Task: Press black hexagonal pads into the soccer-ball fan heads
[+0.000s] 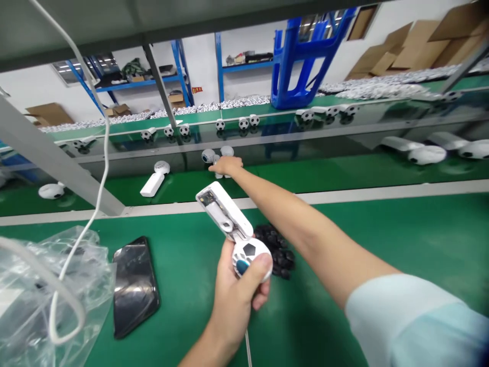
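Observation:
My left hand (237, 293) is closed around the round soccer-ball head of a small white handheld fan (229, 216). The fan's open handle points up and away, showing a circuit board inside. My right hand (226, 165) is stretched far forward onto the conveyor belt (344, 171). Its fingers curl over a white fan (219, 157) lying there. A pile of small black parts (280, 252) lies on the green table just right of my left hand.
A black phone (134, 285) lies face up at the left, beside a crumpled clear plastic bag (38, 290). A white cable (100, 168) hangs down at the left. More white fans (155, 178) sit on the belt. A blue stool (301, 56) and shelves stand behind.

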A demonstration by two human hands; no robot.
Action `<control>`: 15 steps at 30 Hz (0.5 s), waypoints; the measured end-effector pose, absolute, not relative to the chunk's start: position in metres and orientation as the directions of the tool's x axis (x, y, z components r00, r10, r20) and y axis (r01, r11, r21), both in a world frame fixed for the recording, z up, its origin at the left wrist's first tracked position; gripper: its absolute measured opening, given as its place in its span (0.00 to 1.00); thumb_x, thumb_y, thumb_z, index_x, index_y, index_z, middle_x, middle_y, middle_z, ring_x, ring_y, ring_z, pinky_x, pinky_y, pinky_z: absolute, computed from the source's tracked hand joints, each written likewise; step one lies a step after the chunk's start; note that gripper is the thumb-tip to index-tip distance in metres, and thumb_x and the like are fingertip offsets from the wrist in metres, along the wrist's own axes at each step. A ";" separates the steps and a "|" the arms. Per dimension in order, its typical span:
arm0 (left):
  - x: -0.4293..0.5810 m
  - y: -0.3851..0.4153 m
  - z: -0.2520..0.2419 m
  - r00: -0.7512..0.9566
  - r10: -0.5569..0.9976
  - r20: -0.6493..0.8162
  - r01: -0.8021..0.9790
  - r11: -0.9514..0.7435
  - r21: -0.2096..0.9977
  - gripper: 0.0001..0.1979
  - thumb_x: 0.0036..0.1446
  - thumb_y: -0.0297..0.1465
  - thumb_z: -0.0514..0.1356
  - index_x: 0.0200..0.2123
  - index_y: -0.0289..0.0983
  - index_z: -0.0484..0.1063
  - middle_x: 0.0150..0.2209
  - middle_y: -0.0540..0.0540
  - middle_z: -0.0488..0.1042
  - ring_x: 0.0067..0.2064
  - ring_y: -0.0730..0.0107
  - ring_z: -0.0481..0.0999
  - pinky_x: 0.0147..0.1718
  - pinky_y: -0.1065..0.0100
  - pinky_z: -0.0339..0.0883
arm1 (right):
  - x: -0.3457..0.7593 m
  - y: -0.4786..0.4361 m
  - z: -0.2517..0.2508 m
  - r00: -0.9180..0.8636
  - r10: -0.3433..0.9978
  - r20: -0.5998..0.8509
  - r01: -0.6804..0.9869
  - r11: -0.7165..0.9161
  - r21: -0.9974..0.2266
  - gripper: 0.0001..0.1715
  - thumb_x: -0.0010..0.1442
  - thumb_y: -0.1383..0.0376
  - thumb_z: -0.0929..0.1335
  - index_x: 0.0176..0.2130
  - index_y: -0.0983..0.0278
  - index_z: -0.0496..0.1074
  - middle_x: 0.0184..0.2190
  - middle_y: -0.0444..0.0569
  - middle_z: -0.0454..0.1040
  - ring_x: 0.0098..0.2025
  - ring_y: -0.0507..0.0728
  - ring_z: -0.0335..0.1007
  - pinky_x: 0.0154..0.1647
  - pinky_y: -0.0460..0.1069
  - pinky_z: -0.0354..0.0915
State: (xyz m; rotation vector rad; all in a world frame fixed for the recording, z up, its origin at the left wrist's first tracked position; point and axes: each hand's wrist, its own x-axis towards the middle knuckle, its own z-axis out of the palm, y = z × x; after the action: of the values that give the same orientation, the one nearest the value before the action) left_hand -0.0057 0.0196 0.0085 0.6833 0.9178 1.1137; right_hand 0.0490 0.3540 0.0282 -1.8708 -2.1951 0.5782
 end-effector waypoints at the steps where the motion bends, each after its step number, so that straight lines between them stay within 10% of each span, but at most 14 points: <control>1: -0.007 0.020 0.009 0.151 0.952 -0.265 -0.440 0.305 0.845 0.29 0.60 0.46 0.76 0.56 0.40 0.70 0.35 0.50 0.77 0.25 0.78 0.67 0.19 0.77 0.56 | 0.056 0.353 0.030 -0.156 0.983 -0.101 0.905 0.101 -0.414 0.24 0.75 0.55 0.74 0.63 0.63 0.75 0.62 0.56 0.77 0.57 0.64 0.79 0.57 0.63 0.79; 9: -0.001 0.015 0.014 0.048 0.968 -0.244 -0.429 0.241 0.871 0.26 0.58 0.44 0.78 0.54 0.39 0.77 0.37 0.50 0.79 0.35 0.71 0.76 0.31 0.73 0.72 | 0.247 0.235 0.020 -0.022 0.998 0.056 0.942 0.039 -0.334 0.21 0.76 0.54 0.72 0.60 0.63 0.77 0.58 0.54 0.79 0.54 0.63 0.80 0.55 0.61 0.79; 15: 0.000 0.013 0.014 0.056 0.969 -0.242 -0.327 0.247 0.912 0.21 0.57 0.41 0.79 0.47 0.35 0.82 0.36 0.47 0.83 0.35 0.70 0.77 0.36 0.72 0.73 | 0.399 0.066 -0.014 0.134 0.955 0.264 0.979 -0.086 -0.183 0.20 0.72 0.43 0.68 0.37 0.49 0.81 0.31 0.59 0.80 0.34 0.70 0.83 0.31 0.62 0.74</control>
State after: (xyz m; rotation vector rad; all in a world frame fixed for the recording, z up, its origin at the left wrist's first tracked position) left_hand 0.0001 0.0129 0.0140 0.7889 1.0583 1.1569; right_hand 0.3993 0.0657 -0.0143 -2.1050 -1.8791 -0.1083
